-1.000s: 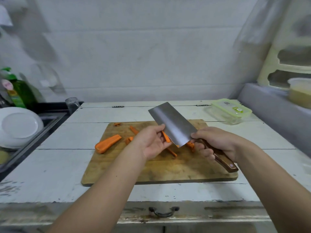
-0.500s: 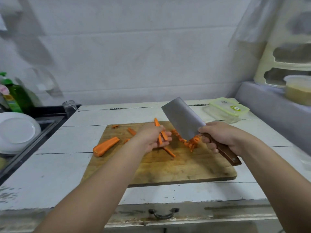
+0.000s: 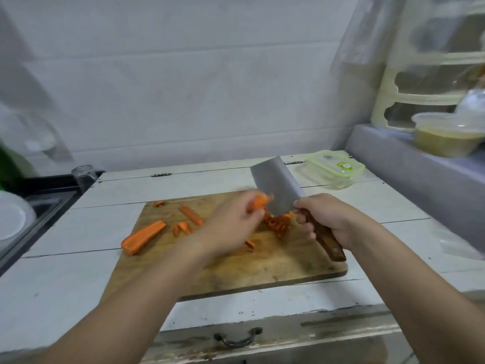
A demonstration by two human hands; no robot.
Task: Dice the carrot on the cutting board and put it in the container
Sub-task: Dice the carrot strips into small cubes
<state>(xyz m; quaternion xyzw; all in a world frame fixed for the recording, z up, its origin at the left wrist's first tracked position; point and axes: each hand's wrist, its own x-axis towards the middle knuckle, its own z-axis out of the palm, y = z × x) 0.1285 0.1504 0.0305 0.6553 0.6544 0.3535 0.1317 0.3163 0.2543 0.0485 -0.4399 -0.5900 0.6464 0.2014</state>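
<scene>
The carrot is in several states on the cutting board [image 3: 236, 269]. A small heap of diced bits [image 3: 278, 224] lies just below the cleaver [image 3: 278, 190], a thick half-length chunk [image 3: 143, 237] sits at the board's left edge with its long axis running near-left to far-right, and loose sticks [image 3: 191, 214] lie between them. The left hand [image 3: 231, 222] pinches a blurred orange piece [image 3: 258, 202] against the flat of the blade — fingers curled on it. The right hand [image 3: 321, 216] is wrapped round the brown wooden handle, the blade tilted up and away to the far left. The next cut likely turns on that held piece: it lies directly left of the blade, touching it, and the left hand is the nearer one. The steel is matte grey and broad, the board worn and stained wood. The container [image 3: 334, 169], clear plastic with a green-rimmed lid still on, sits far right on the white plank table [image 3: 65, 285], well apart from the dice.
</scene>
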